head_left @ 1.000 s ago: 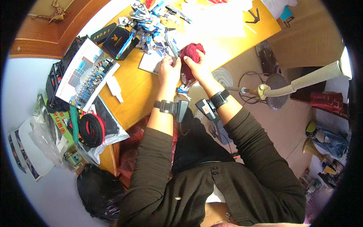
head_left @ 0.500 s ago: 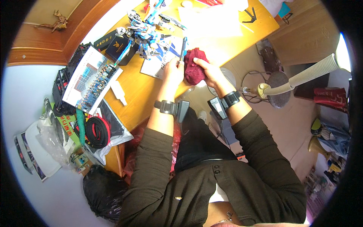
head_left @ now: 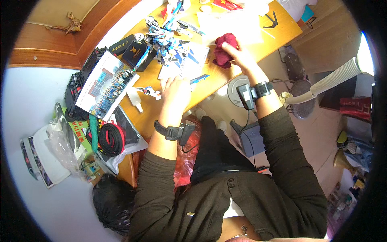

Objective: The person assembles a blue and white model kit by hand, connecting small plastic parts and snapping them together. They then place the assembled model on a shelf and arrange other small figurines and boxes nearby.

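The right hand (head_left: 242,57) holds a bunched dark red knitted cloth (head_left: 224,51) over the right part of the yellow wooden table (head_left: 203,92), its thumb pressed on top and its other fingers largely hidden. The left hand (head_left: 176,92) lies to the left and nearer, back upward and fingers curled down; a slim blue plastic piece (head_left: 200,79) juts out on its right and a small white, red and blue plastic piece (head_left: 148,92) on its left. The hand hides where these pieces meet, so I cannot tell whether they are joined or how firmly it grips them. Just beyond the left hand lies a white sheet with blue print (head_left: 195,57), partly under a blue and white jointed plastic figure (head_left: 163,38). Left of the figure is a black box (head_left: 134,53); nearer, a white plastic bottle (head_left: 134,99) lies beside a large group-photo card (head_left: 107,86). At the far right of the table sits a dark angular stand (head_left: 271,20).
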A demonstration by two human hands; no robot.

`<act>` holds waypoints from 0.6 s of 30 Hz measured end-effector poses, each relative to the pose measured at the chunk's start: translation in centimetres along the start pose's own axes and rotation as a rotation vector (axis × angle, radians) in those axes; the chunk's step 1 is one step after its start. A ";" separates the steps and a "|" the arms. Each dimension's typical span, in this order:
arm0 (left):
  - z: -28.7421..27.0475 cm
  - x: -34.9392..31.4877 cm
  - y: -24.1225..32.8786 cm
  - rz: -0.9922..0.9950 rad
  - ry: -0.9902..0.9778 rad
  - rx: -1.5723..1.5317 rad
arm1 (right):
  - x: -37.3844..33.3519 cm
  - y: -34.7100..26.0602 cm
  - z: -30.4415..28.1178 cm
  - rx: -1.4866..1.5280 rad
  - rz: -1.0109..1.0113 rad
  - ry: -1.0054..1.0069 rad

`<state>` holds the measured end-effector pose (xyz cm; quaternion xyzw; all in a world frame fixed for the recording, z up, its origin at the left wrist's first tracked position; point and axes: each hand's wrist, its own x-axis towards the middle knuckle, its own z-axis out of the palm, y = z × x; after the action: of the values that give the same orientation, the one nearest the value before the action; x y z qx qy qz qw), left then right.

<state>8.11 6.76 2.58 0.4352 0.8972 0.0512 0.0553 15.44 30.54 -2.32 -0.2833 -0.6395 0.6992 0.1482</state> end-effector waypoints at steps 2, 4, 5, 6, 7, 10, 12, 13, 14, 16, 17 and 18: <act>-0.2 0.1 0.2 0.010 -0.014 0.042 | -0.2 0.7 1.0 -0.776 -0.163 0.245; -0.3 0.0 0.4 0.019 -0.011 0.024 | -1.4 1.4 2.2 -0.818 -0.425 0.254; -0.4 0.0 0.5 0.030 0.009 0.010 | -2.4 1.5 2.2 -0.741 -0.518 0.089; -0.4 0.1 0.6 0.041 0.009 0.008 | -3.5 1.9 3.4 -0.701 -0.610 0.061; -0.4 0.1 0.8 0.059 0.028 0.000 | -4.5 1.9 3.8 -0.747 -0.518 -0.139; -0.3 0.1 1.4 0.109 0.038 -0.028 | -7.2 2.3 6.2 -0.747 -0.813 -0.253; -0.2 0.0 1.9 0.131 0.051 -0.029 | -8.2 2.5 6.8 -0.684 -0.632 -0.302; -0.1 -0.1 2.3 0.138 0.069 -0.022 | -8.4 2.7 6.9 -0.658 -0.528 -0.333; -0.1 -0.2 2.6 0.152 0.105 -0.019 | -8.5 2.9 6.8 -0.669 -0.534 -0.331; -0.3 -0.2 3.4 0.158 0.078 0.029 | -8.5 3.3 6.1 -0.713 -0.492 -0.349; -0.5 -0.2 3.9 0.161 0.103 0.047 | -8.5 3.5 5.9 -0.649 -0.576 -0.317; -0.7 -0.3 4.4 0.165 0.118 0.063 | -8.6 3.7 5.5 -0.622 -0.589 -0.299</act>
<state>11.55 9.21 3.92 0.5052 0.8612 0.0530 -0.0158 19.63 20.65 -4.03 -0.0165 -0.8868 0.4353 0.1546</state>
